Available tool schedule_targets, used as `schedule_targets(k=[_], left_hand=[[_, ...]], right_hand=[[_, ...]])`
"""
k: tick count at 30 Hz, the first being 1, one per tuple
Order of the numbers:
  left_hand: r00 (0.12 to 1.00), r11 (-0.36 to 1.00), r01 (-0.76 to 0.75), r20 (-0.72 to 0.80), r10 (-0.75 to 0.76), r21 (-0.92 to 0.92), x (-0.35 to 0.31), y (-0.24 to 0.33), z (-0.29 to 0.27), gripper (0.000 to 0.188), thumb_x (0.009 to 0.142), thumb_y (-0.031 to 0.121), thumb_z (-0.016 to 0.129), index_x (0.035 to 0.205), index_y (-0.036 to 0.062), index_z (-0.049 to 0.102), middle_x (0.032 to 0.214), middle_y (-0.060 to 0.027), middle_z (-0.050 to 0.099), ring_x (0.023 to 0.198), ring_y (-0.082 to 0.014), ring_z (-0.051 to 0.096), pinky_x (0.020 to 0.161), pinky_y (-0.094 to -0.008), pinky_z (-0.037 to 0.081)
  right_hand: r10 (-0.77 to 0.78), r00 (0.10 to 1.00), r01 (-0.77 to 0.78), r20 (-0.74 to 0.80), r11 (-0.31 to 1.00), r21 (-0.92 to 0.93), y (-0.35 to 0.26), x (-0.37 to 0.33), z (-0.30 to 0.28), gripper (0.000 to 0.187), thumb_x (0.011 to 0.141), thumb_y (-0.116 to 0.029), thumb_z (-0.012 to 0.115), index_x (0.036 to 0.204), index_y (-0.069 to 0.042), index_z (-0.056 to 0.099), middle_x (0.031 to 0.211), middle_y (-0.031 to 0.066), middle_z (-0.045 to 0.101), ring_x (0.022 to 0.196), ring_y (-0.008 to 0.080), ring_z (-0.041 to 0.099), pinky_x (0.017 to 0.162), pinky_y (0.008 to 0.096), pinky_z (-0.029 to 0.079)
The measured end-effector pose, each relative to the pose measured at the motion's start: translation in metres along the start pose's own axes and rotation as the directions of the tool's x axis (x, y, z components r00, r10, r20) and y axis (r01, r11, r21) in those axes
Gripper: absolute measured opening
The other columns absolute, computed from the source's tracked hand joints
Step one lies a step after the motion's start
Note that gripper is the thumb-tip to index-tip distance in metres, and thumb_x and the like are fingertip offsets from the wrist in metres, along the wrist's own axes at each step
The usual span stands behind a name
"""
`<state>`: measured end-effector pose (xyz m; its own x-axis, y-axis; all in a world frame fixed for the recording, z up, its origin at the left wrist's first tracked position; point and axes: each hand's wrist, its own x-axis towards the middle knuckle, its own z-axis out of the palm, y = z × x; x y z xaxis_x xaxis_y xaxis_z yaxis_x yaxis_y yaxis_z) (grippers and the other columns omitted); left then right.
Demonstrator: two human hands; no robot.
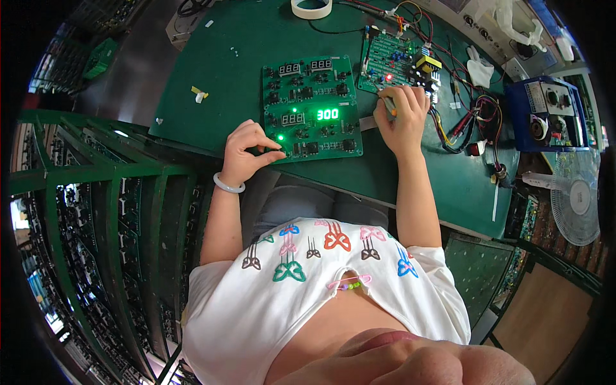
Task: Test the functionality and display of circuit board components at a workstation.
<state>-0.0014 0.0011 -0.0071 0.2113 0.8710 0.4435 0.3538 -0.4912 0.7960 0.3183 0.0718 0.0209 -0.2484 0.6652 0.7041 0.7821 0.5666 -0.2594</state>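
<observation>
A green display circuit board (311,131) lies at the table's near edge, made of two like panels one above the other. One digit display (327,114) on its nearer panel glows green, and two small green lights shine left of it; the other displays are dark. The thumb and forefinger of my left hand (249,151) are pinched together on the board's lower left corner. To the right, my right hand (405,114) is closed around a slim thing with an orange part (391,108), mostly hidden by the fingers. It rests beside a second circuit board (391,54), which has a lit red light.
Bundled wires (471,122) run right of the second board. Behind stand a roll of tape (312,8) and a grey instrument panel (468,22). At right are a blue-cased device (548,114) and a small fan (579,199). Green racks (106,170) holding boards stand left.
</observation>
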Motion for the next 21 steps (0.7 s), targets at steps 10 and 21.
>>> schedule_targets(k=[10, 21], left_hand=[[1.000, 1.000, 0.021, 0.000, -0.021, -0.006, -0.0004, -0.0002, 0.0000, 0.023, 0.059, 0.010, 0.091, 0.074, 0.0105, 0.074, 0.063, 0.0019, 0.053, 0.062, -0.0125, 0.047, 0.056, -0.0275, 0.037], [1.000, 1.000, -0.014, -0.001, 0.014, -0.011, -0.0017, -0.0011, -0.0009, 0.025, 0.060, 0.010, 0.091, 0.078, 0.0091, 0.073, 0.065, 0.0006, 0.055, 0.064, -0.0135, 0.050, 0.059, -0.0278, 0.040]], right_hand=[[0.007, 1.000, -0.007, -0.001, 1.000, 0.001, 0.0002, -0.0002, 0.0018, 0.018, 0.073, -0.010, 0.069, 0.089, -0.012, 0.063, 0.087, 0.0017, 0.061, 0.088, 0.0256, 0.053, 0.081, 0.0388, 0.038], [0.003, 1.000, -0.003, -0.022, 1.000, 0.001, -0.0001, -0.0024, 0.0017, 0.019, 0.073, -0.010, 0.070, 0.090, -0.013, 0.063, 0.088, 0.0019, 0.060, 0.089, 0.0263, 0.054, 0.082, 0.0399, 0.038]])
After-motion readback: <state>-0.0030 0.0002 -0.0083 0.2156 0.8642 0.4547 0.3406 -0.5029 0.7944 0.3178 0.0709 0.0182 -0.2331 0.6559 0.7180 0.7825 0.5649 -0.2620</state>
